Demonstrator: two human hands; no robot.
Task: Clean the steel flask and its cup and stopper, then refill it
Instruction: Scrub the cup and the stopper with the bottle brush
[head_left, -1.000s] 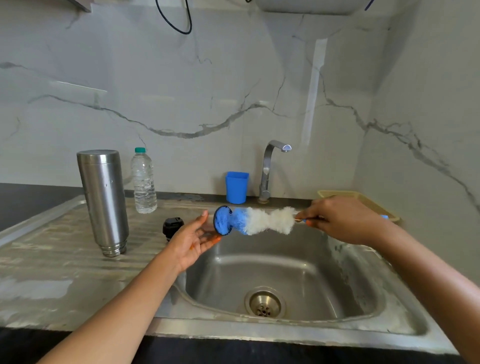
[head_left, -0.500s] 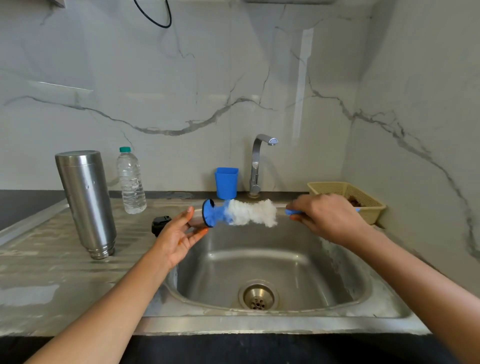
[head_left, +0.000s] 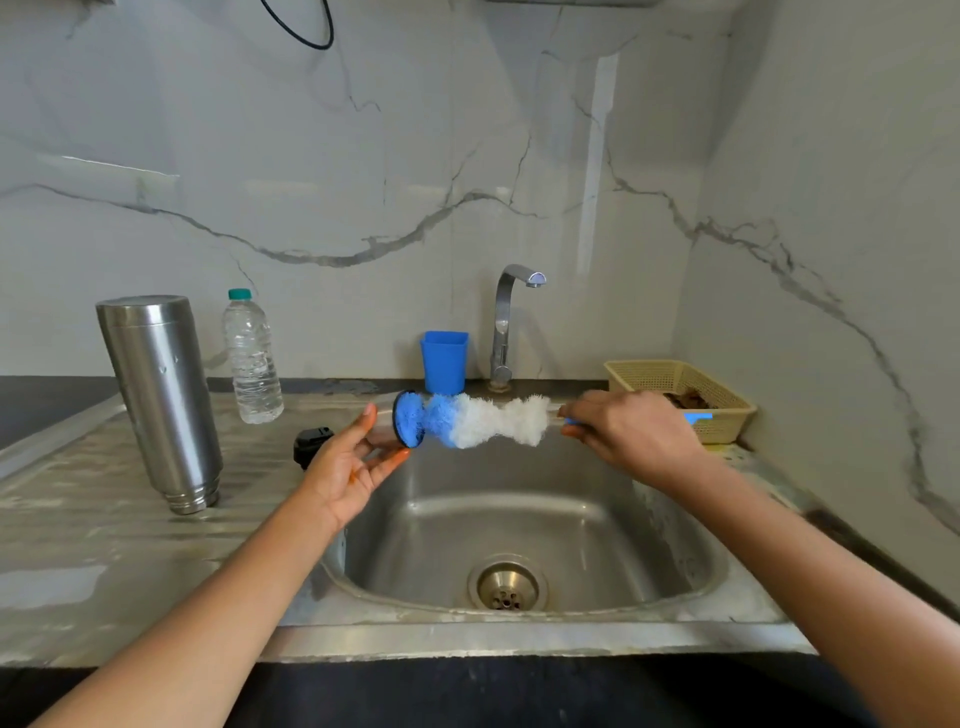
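Note:
The steel flask (head_left: 161, 400) stands upside down on the drainboard (head_left: 78, 525), left of the sink. Its black stopper (head_left: 310, 444) lies on the drainboard just behind my left hand. My right hand (head_left: 634, 436) grips the handle of a bottle brush (head_left: 467, 421) with a blue tip and white bristles, held level over the sink's back edge. My left hand (head_left: 353, 467) is open, palm up, with its fingertips at the brush's blue end. I cannot pick out a flask cup.
The steel sink (head_left: 519, 519) with its drain lies below both hands. The tap (head_left: 504, 332) at the back is not running. A blue plastic tumbler (head_left: 444, 361) stands beside it, a water bottle (head_left: 252, 358) behind the flask, and a beige basket (head_left: 727, 410) at right.
The view has shifted a little. Both hands and the brush keep nearly the same pose, with my left fingers staying at the brush's blue end.

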